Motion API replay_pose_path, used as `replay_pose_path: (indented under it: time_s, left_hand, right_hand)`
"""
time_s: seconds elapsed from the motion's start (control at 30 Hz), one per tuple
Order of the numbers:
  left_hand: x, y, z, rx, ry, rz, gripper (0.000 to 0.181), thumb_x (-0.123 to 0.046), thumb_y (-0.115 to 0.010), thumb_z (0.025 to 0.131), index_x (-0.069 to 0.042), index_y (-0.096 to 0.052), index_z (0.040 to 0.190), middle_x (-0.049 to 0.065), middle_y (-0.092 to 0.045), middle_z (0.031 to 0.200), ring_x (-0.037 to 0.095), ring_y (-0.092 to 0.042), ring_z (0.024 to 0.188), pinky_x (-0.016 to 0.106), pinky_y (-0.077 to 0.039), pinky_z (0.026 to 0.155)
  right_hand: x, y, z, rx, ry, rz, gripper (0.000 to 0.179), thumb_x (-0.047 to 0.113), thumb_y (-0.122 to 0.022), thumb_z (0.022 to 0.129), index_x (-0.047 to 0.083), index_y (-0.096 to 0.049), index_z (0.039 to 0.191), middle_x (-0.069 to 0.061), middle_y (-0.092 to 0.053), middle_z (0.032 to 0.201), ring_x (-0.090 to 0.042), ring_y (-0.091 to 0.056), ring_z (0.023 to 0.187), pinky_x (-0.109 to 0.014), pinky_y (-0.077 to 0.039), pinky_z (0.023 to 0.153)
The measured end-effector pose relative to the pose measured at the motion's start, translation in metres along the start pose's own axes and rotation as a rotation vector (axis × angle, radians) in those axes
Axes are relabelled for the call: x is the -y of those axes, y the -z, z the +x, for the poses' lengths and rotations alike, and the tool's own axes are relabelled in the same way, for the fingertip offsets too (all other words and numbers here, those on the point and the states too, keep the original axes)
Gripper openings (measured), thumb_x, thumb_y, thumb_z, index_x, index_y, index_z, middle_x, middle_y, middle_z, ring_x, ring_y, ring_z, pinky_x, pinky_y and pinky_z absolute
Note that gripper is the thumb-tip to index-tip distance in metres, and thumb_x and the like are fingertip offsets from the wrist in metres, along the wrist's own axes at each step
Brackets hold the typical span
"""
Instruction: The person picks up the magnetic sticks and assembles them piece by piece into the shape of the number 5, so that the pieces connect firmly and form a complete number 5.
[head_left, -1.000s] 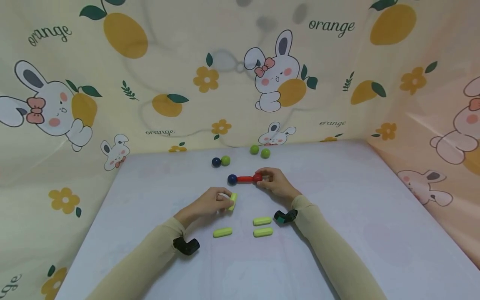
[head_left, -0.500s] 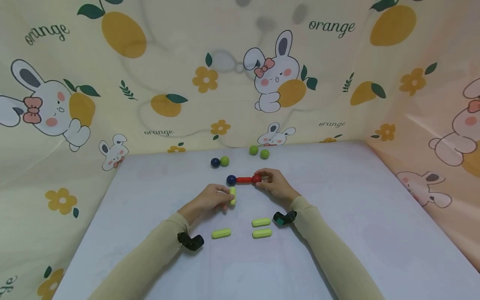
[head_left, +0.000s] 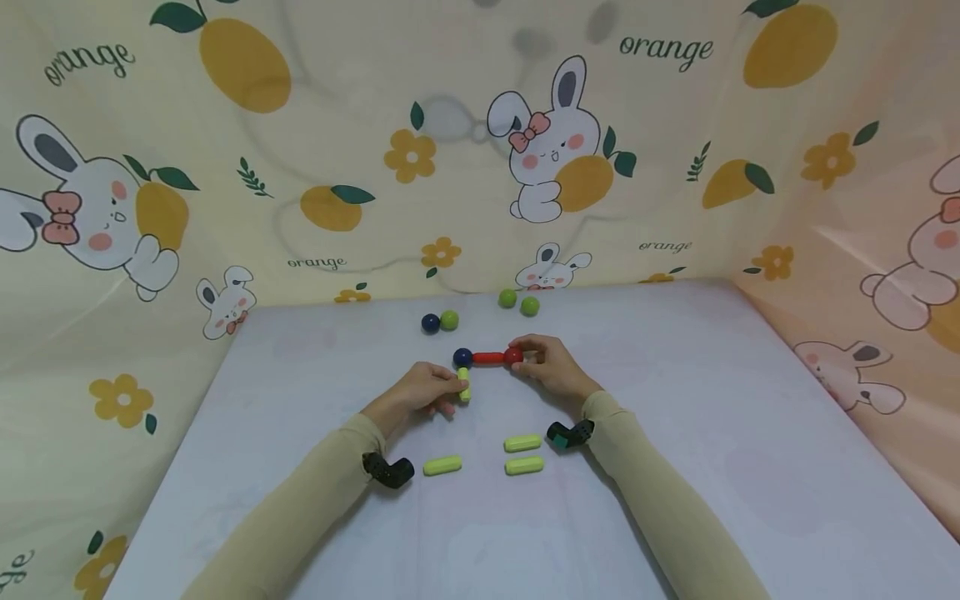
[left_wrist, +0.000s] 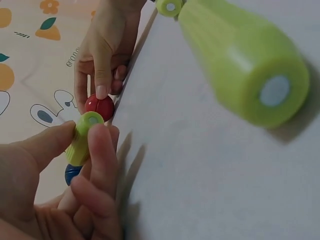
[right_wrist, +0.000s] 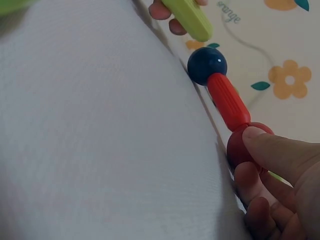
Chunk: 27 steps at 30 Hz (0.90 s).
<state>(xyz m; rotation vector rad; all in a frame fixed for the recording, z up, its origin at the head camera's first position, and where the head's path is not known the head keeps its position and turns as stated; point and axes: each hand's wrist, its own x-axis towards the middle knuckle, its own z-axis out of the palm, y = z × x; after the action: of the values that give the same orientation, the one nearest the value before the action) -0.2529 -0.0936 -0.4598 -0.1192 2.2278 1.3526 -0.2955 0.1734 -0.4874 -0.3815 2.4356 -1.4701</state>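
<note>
My left hand (head_left: 422, 388) pinches a yellow-green magnetic rod (head_left: 464, 386) between thumb and fingers. The rod points away from me, its far end close to a dark blue ball (head_left: 462, 357); a narrow gap shows between them in the right wrist view. That ball sits on one end of a red rod (right_wrist: 229, 101), and a red ball (right_wrist: 241, 148) on the other. With thumb and fingertips my right hand (head_left: 555, 367) grips the red ball. A pale round tip shows on the near end of the held green rod (left_wrist: 80, 142) in the left wrist view.
Two yellow-green rods lie near the right wrist, the upper rod (head_left: 522, 443) above the lower rod (head_left: 524, 466); another rod (head_left: 442, 466) lies left. Behind, a second blue ball (head_left: 431, 323) sits beside a green ball (head_left: 449, 320). Two green balls (head_left: 529, 307) are near the patterned backdrop (head_left: 465, 225).
My left hand has moved away from me with the green rod, turning it from slanted to nearly straight and bringing it close to the blue ball. The right hand stays on the red ball.
</note>
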Motion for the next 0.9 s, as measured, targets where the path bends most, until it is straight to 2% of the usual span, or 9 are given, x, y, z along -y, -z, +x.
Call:
replay_pose_path:
  time_s: [0.23, 0.5, 0.7, 0.9]
  left_hand:
    - [0.0014, 0.0008, 0.0076, 0.005, 0.008, -0.027, 0.031, -0.031, -0.071, 0.095, -0.006, -0.069, 0.112, 0.004, -0.077, 0.090, 0.006, -0.064, 0.055, 0.018, -0.040, 0.049]
    - [0.0032, 0.0028, 0.0096, 0.027, 0.004, -0.073, 0.030, -0.030, -0.071, 0.095, -0.005, -0.069, 0.112, 0.004, -0.077, 0.091, 0.006, -0.065, 0.057, 0.018, -0.041, 0.050]
    - [0.0047, 0.0040, 0.0104, 0.039, -0.001, -0.094, 0.031, -0.030, -0.069, 0.097, -0.004, -0.069, 0.113, 0.006, -0.079, 0.093, 0.006, -0.065, 0.056, 0.018, -0.041, 0.049]
    - [0.0018, 0.0031, 0.0088, 0.041, 0.020, -0.105, 0.029, -0.031, -0.069, 0.097, -0.006, -0.069, 0.112, 0.006, -0.079, 0.093, 0.007, -0.065, 0.057, 0.018, -0.041, 0.049]
  right_hand:
    - [-0.0007, -0.0007, 0.0007, -0.007, 0.010, 0.002, 0.044, 0.015, -0.069, 0.096, 0.013, -0.058, 0.139, -0.011, -0.058, 0.143, -0.026, -0.056, 0.103, -0.028, -0.048, 0.088]
    - [0.0006, -0.0021, 0.0014, -0.022, 0.016, -0.016, 0.044, 0.013, -0.068, 0.097, 0.014, -0.058, 0.140, -0.010, -0.057, 0.145, -0.026, -0.057, 0.104, -0.029, -0.048, 0.090]
    - [0.0000, -0.0028, 0.0012, -0.021, 0.021, -0.019, 0.044, 0.013, -0.067, 0.097, 0.013, -0.057, 0.140, -0.012, -0.057, 0.145, -0.025, -0.057, 0.101, -0.028, -0.049, 0.087]
    - [-0.0016, -0.0020, 0.0014, -0.029, 0.032, -0.033, 0.044, 0.012, -0.068, 0.097, 0.013, -0.058, 0.140, -0.011, -0.057, 0.144, -0.024, -0.054, 0.098, -0.028, -0.047, 0.081]
